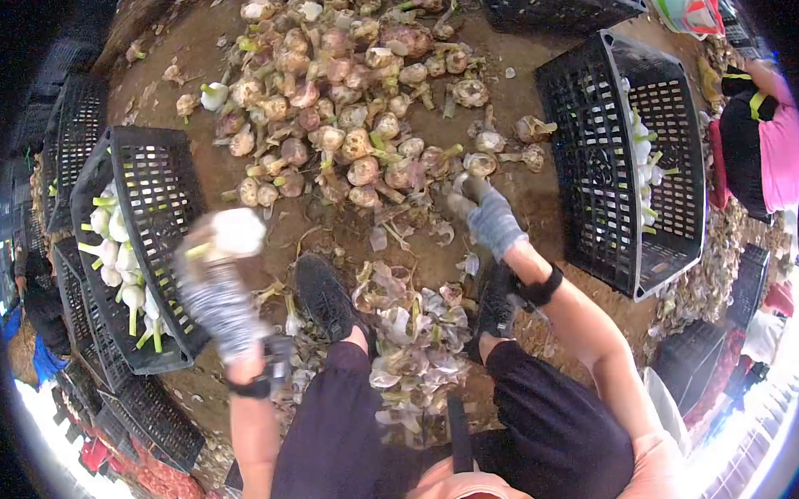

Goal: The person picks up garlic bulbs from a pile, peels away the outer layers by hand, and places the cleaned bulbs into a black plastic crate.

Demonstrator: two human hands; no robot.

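Our left hand [215, 300] pinches a white bulb [240, 231], stem angled back toward the palm; a brown bulb [479, 164] lies just beyond our nearer right hand [495, 223], its grip unclear.

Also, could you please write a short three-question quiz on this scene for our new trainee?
1. Which hand is at the near edge of the garlic pile?
2. True or false: the left hand holds a white garlic bulb.
3. Fill in the blank: between the two black shoes, the ground is littered with garlic ____.

Key: 1. The right hand; 2. True; 3. Skins.
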